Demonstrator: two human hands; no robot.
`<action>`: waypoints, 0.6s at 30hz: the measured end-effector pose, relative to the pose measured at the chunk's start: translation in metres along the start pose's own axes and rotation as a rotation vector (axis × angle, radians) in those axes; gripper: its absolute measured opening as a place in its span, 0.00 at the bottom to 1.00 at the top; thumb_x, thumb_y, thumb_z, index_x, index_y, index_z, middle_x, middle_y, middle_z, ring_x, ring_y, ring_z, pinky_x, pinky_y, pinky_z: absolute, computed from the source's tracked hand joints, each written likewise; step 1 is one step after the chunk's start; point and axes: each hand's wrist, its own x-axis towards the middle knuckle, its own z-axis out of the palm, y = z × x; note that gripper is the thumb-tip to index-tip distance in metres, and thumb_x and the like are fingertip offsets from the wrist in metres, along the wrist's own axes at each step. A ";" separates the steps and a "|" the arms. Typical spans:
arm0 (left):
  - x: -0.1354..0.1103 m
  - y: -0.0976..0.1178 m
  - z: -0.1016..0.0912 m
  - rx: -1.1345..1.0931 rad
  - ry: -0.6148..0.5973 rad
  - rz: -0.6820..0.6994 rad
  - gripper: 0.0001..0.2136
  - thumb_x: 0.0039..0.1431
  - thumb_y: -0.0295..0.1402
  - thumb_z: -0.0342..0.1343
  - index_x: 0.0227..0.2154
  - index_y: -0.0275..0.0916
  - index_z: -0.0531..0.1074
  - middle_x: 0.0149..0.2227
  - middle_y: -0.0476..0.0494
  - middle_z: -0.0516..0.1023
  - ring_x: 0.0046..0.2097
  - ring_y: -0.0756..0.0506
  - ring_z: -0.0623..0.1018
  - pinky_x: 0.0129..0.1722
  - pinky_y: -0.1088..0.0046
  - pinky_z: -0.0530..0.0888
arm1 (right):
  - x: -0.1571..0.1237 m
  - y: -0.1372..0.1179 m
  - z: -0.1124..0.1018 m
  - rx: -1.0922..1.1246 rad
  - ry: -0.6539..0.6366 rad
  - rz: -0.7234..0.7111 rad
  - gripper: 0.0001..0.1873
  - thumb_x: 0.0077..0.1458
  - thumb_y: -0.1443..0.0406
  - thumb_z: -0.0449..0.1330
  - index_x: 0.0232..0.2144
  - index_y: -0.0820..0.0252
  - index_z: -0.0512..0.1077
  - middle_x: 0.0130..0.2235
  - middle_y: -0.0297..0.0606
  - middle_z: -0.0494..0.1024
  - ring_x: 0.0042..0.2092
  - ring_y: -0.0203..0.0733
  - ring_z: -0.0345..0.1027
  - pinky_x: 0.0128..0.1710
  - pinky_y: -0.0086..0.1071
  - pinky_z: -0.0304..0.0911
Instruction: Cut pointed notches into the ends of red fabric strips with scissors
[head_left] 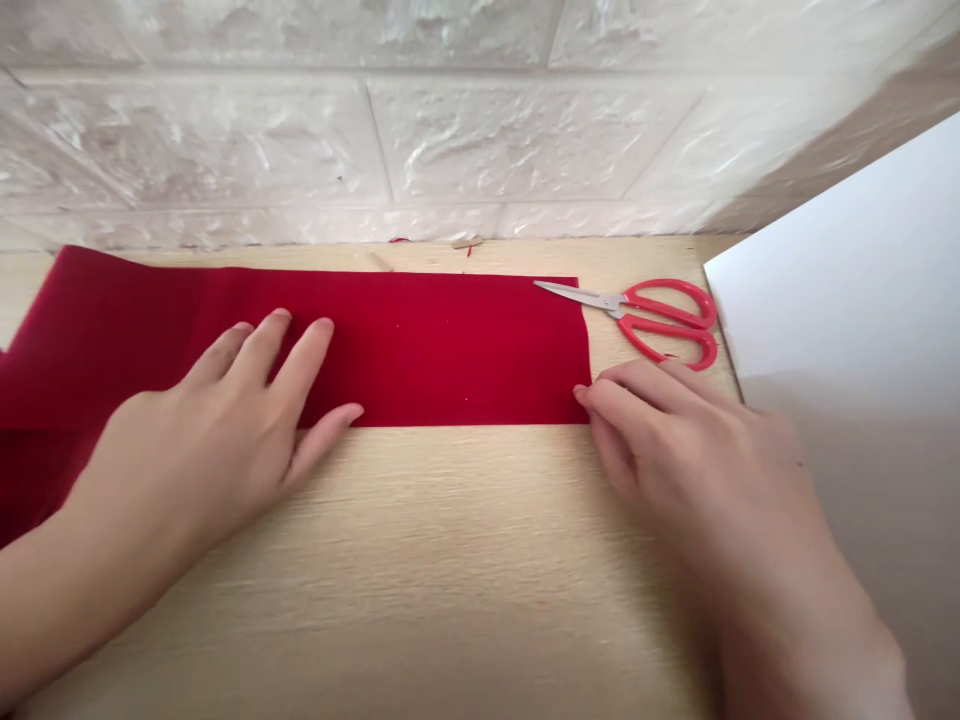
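A long strip of red fabric (pixel 450 345) lies flat across the wooden table, its left part running out of view. My left hand (pixel 217 420) rests on it with fingers spread, the palm partly over its front edge. At the strip's right end, my right hand (pixel 690 440) is closed, thumb and forefinger pinching the front corner. A pair of scissors (pixel 630 315) with red handles lies just beyond my right hand, blades shut. The blade tips overlap the fabric's far right corner.
Behind the pale wooden table (pixel 450 560) rises a white brick-patterned wall (pixel 510 140). Small scraps (pixel 469 243) lie along the wall's foot. A white panel (pixel 855 300) stands at the right edge of the table.
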 end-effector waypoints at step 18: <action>0.037 -0.052 -0.017 0.154 -0.352 -0.588 0.44 0.68 0.50 0.26 0.66 0.08 0.55 0.48 0.07 0.78 0.46 0.18 0.81 0.39 0.46 0.76 | -0.001 0.000 0.001 -0.004 0.061 -0.024 0.13 0.61 0.75 0.55 0.27 0.57 0.70 0.34 0.40 0.81 0.32 0.44 0.71 0.24 0.36 0.47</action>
